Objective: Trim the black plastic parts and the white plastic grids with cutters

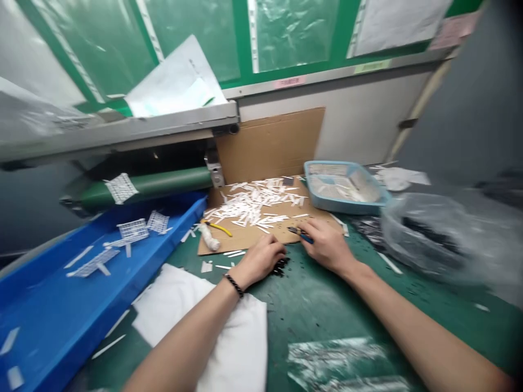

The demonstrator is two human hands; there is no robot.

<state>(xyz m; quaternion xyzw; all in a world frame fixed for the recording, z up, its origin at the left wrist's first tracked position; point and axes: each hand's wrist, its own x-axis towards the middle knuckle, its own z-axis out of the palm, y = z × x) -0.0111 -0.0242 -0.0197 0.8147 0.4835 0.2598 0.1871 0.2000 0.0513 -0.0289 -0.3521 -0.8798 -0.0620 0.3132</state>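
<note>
My right hand (327, 242) is closed around small pliers (300, 234) with dark blue handles, their jaws pointing left over the cardboard sheet (245, 235). Just left of it, my left hand (261, 260) has its fingers curled together at a little heap of small black pieces (280, 267) on the green table mat (310, 305). Whatever sits between those fingertips is hidden. Many thin white strips (253, 202) lie heaped on the cardboard beyond both hands. A white cloth (245, 337) lies under my left forearm.
At left, a blue tray (134, 272) holds white grid-like pieces. A yellow-handled tool (220, 228) rests beside a white bundle (209, 238). To the right stand a light blue basin (347, 206) and a clear plastic bag (425, 234) with black contents. Clear film (343, 362) lies in front.
</note>
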